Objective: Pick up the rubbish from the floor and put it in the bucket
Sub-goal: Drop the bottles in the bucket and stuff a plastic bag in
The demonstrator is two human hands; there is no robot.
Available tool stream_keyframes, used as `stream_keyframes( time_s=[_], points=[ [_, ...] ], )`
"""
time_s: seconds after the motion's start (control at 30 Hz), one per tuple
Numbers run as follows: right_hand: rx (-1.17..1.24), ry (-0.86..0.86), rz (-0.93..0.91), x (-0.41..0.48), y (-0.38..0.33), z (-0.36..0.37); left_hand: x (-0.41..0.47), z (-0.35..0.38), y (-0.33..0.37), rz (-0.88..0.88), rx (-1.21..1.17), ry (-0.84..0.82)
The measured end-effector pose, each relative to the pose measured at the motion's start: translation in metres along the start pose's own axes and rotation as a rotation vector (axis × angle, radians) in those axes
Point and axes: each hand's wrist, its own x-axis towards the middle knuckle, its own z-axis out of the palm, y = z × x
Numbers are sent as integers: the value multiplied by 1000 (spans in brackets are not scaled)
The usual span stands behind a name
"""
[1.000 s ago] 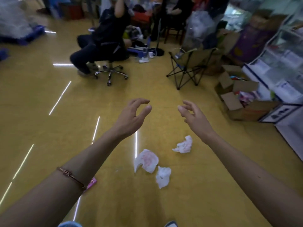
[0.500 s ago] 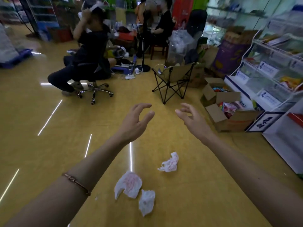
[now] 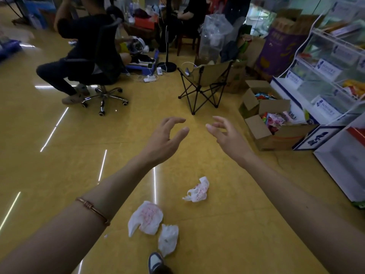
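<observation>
Shoe tip (image 3: 155, 261) newly in view at near edge, just beside nearest of three crumpled wrappers (image 3: 147, 217) on floor (image 3: 59, 165). Left hand (image 3: 162, 141), right hand (image 3: 229, 139) hover beyond, empty, fingers loosely spread.

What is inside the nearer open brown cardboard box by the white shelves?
The open brown cardboard box holds a heap of colourful packets, mostly pink. Whatever lies beneath them is covered by the heap and the box wall.

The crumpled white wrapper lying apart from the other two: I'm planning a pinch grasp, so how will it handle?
The wrapper looks thin and creased, so probably floppy and very light. Its raised folds should offer easy pinch points. The floor is glossy, so a push may just slide it.
</observation>
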Motion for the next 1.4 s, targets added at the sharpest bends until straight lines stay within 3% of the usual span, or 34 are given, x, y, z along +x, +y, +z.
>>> stream_keyframes(
  time_s=[0.43,0.7,1.07,1.4],
  points=[
    [-31,-45,45,107,23,-7,101,20,-31,-68,-85,75],
    [-95,-239,20,168,59,3,116,35,-62,-260,-40,229],
    [-139,-611,-6,232,147,18,103,127,-116,-560,-53,456],
    [-191,-745,43,244,243,98,48,174,-217,-738,30,432]
  ],
)
